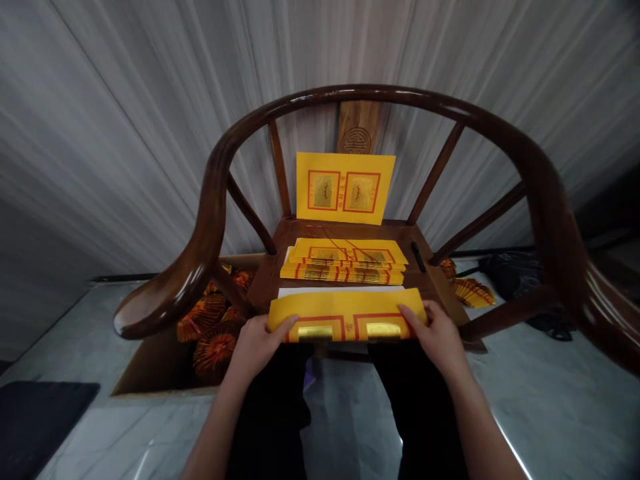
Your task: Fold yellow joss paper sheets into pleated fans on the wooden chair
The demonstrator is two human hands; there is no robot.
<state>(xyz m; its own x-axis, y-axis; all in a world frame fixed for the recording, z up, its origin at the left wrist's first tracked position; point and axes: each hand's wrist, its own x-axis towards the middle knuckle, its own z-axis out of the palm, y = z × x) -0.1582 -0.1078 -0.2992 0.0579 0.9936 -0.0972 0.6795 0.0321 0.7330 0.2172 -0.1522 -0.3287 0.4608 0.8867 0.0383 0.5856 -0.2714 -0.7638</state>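
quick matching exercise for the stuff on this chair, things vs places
Things
1 yellow sheet with two red frames
2 stack of yellow sheets
3 black stick
4 yellow sheet with gold foil strips

Places
a held by left hand and right hand
b flat mid-seat of the wooden armchair
c upright against the back splat
d at seat's right side

Pairs
1c 2b 3d 4a

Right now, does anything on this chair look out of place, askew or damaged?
The stack of yellow paper on the wooden chair seat looks askew: its sheets fan unevenly, with thin red threads loose on top. The yellow sheet in the left hand and right hand looks intact.
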